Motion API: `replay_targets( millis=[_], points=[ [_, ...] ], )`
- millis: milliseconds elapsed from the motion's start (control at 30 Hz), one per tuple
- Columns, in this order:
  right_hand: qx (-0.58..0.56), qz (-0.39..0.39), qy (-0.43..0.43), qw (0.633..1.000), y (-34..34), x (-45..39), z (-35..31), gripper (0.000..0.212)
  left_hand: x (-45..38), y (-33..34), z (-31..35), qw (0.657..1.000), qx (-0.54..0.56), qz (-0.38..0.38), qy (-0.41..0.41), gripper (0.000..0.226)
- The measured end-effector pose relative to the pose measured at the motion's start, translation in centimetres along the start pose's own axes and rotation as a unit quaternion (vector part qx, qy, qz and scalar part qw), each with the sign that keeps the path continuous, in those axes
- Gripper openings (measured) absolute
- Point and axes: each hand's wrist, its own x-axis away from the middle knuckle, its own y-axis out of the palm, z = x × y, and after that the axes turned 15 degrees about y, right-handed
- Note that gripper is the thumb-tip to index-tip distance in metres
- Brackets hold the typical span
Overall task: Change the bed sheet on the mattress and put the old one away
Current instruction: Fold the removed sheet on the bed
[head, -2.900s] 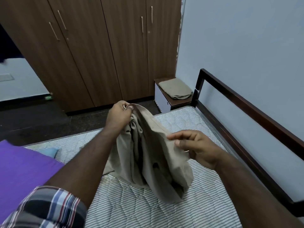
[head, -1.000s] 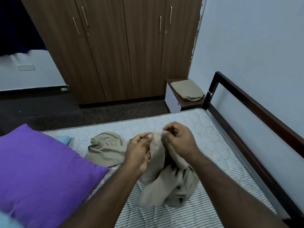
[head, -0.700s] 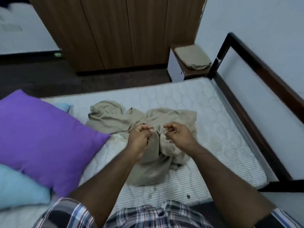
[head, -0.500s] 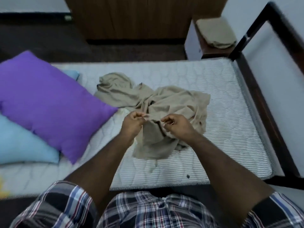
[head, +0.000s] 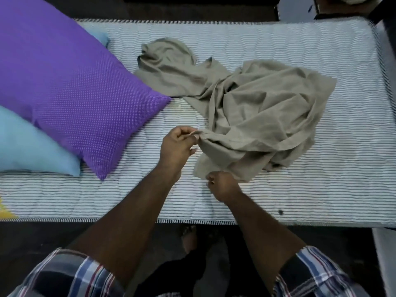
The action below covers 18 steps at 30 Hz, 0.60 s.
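Note:
A crumpled beige bed sheet (head: 252, 103) lies in a heap on the bare striped mattress (head: 321, 179). My left hand (head: 179, 146) pinches the sheet's near edge between thumb and fingers. My right hand (head: 224, 185) grips the same edge lower down, closer to the mattress's front side. Between the two hands a short stretch of the hem runs slack. The rest of the sheet spreads away to the right and toward the far side.
A purple pillow (head: 70, 82) lies on the left of the mattress, overlapping a light blue pillow (head: 27, 146). A dark bed frame (head: 387, 28) runs along the right. A small side table (head: 300, 7) with folded beige cloth shows at the top right. My feet stand on the dark floor below.
The view has tipped down over the bed. The sheet has been dropped onto the mattress and spread out. My hands have moved apart along its near edge, the right one coming toward me.

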Motion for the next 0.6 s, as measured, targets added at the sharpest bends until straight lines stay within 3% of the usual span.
replay_targets(
  millis=[133, 333, 467, 600],
  points=[
    [0.076, 0.097, -0.040, 0.992, 6.1, -4.6, -0.5, 0.026, -0.6, -1.3, -2.0, 0.999, 0.037, 0.001, 0.023, 0.013],
    [0.112, 0.196, 0.014, 0.974, 8.1, -5.7, -1.9, 0.021, -0.5, -2.6, -3.8, 0.998, 0.045, -0.001, 0.043, 0.015],
    [-0.048, 0.211, -0.098, 0.971, 0.6, 2.0, -3.6, 0.010, 1.2, -2.7, -0.2, 0.997, 0.034, -0.024, 0.071, 0.016],
    [-0.142, 0.218, -0.207, 0.943, -12.0, 11.3, -6.8, 0.030, 4.7, -1.7, 7.7, 0.983, 0.014, -0.112, 0.144, 0.021]
  ],
)
